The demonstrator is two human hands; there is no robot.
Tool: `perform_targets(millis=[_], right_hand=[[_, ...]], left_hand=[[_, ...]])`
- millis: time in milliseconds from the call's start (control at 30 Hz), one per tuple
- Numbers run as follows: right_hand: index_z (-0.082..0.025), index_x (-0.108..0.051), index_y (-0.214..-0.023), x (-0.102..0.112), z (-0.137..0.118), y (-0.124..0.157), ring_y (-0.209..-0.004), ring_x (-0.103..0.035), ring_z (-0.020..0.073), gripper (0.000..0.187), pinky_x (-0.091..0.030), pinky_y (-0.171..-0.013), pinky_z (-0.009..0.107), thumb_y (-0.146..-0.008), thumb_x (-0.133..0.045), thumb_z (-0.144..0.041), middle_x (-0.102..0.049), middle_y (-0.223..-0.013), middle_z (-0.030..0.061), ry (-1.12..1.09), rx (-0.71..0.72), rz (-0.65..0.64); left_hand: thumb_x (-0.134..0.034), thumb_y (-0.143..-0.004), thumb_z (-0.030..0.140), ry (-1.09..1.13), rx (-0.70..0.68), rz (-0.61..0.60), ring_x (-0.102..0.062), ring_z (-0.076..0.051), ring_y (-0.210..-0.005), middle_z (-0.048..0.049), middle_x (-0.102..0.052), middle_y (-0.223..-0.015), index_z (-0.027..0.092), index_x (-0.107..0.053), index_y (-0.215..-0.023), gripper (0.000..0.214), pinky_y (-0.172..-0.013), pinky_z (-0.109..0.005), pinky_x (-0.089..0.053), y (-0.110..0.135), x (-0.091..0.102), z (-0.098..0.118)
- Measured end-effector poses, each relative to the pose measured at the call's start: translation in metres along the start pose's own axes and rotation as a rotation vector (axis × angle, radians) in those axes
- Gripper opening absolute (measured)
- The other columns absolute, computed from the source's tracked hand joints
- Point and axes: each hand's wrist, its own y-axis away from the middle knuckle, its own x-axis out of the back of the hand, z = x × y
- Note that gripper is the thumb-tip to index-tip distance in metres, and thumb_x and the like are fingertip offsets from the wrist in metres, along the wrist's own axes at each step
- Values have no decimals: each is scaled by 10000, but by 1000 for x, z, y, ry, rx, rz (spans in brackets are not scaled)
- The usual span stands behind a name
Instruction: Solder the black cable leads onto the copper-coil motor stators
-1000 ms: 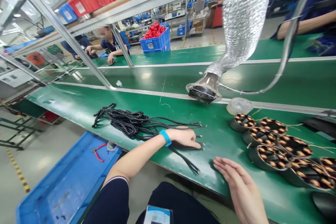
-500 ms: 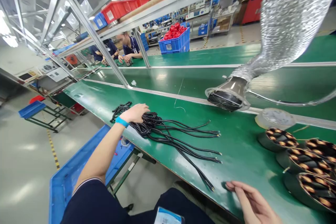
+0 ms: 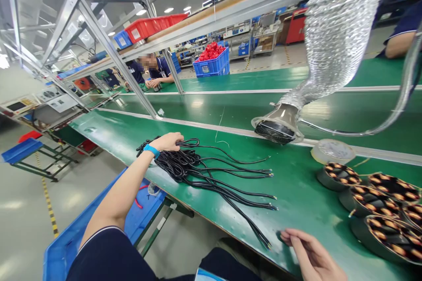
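Observation:
My left hand (image 3: 169, 142), with a blue band at the wrist, is closed on a looped black cable (image 3: 193, 142) at the top of a bundle. The rest of the bundle of black cables (image 3: 180, 166) lies on the green workbench (image 3: 231, 221), with the loose ends fanned to the right. Small bare wire tips show at those ends. My right hand (image 3: 313, 252) rests low over the bench near its front edge, fingers loosely stretched and nothing visible in them. It is to the right of the nearest cable ends and touches none of them.
Several round motor stators with copper windings (image 3: 369, 199) stand at the right, beside a roll of clear tape (image 3: 332, 151). A fume extraction hood (image 3: 277, 127) hangs over the bench. A blue tray (image 3: 99, 210) is at the lower left. Co-workers (image 3: 160, 70) sit farther back.
My left hand has pulled a looped cable up from the bundle, and one cable end has shifted upward and right. My right hand stays nearly in place. The view has shifted slightly.

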Motion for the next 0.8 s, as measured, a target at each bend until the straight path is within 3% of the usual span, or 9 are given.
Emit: perform_targets(millis=[100, 200, 267, 400, 567, 700, 800], right_hand=[[-192, -702, -884, 0, 4, -1, -804, -741, 209, 445, -597, -785, 200, -790, -621, -619, -755, -870, 81, 25, -10, -12], [-187, -697, -904, 0, 8, 0, -830, -739, 207, 444, -589, -815, 206, -806, -610, -612, -753, -895, 84, 32, -10, -28], [-186, -694, -912, 1, 9, 2, -840, -738, 213, 439, -591, -823, 221, -812, -610, -605, -751, -904, 87, 30, -9, -30], [-193, -692, -920, 1, 11, 4, -840, -737, 215, 436, -593, -820, 228, -817, -605, -608, -750, -901, 84, 23, -10, -22], [-197, -697, -912, 1, 10, 3, -844, -736, 229, 414, -598, -807, 249, -828, -605, -592, -748, -896, 86, 48, 24, -59], [-193, -696, -912, 0, 6, 4, -842, -731, 232, 409, -595, -800, 262, -852, -590, -584, -743, -900, 93, 45, 43, -34], [-188, -695, -919, -1, 5, 6, -841, -728, 230, 416, -590, -805, 267, -865, -583, -584, -741, -902, 96, 35, 53, -25]], left_hand=[[-557, -727, 239, 8, 1, -52, -614, -223, -909, -82, -633, -1141, 195, -620, -1119, 400, -784, -288, -440, -7, -3, 1], [-627, -674, 240, 12, 14, -153, -626, -231, -907, -65, -673, -1087, 204, -612, -1160, 488, -772, -284, -460, -7, -6, 3], [-679, -634, 239, -59, 38, -152, -632, -257, -902, -83, -683, -1049, 198, -622, -1165, 536, -766, -303, -468, -3, -7, 6], [-668, -660, 172, -185, 26, -70, -617, -282, -950, -107, -684, -964, 178, -677, -1035, 376, -839, -337, -457, 11, -5, 10], [-645, -788, 268, 11, -93, 151, -583, -232, -940, -71, -680, -949, 166, -683, -974, 215, -838, -298, -439, 18, 23, -3], [-612, -856, 363, 32, -24, 315, -568, -238, -941, -83, -689, -1006, 155, -665, -1113, 336, -851, -313, -428, -4, 38, -13], [-619, -847, 303, -80, 55, 227, -565, -265, -1026, -123, -686, -1077, 150, -665, -1139, 333, -908, -340, -419, -33, 26, -8]])
